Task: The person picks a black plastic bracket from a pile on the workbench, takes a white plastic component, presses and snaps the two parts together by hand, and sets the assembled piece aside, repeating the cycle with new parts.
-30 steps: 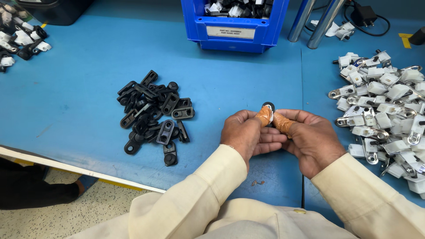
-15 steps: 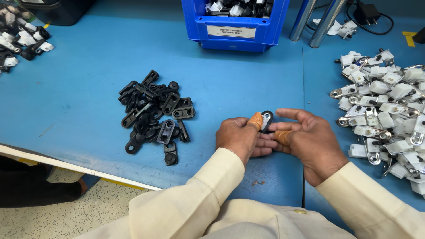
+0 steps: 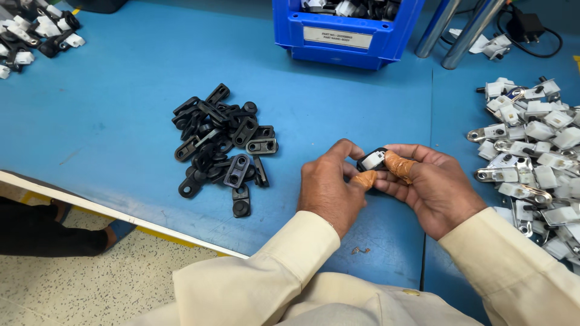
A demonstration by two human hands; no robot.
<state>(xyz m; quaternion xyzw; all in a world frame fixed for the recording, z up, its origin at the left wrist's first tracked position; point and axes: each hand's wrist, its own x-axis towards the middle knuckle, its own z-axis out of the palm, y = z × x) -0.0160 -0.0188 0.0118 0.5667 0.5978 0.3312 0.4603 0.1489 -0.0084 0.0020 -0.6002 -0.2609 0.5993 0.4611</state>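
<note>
Bracket pile (image 3: pixel 220 145) left of hands, clip pile (image 3: pixel 531 157) right, bin (image 3: pixel 344 30) behind, all on table (image 3: pixel 109 121)

Two hands, the left hand (image 3: pixel 329 190) and the right hand (image 3: pixel 435 190), share one small black-and-white plastic part (image 3: pixel 371 160). One heap of black plastic brackets (image 3: pixel 223 148) lies on the blue surface (image 3: pixel 121 121), too tangled to count exactly. One blue plastic bin (image 3: pixel 344 30), two slanted metal tubes (image 3: pixel 450 30), and one large pile of white-and-metal pieces (image 3: pixel 531 151), uncountable.
</note>
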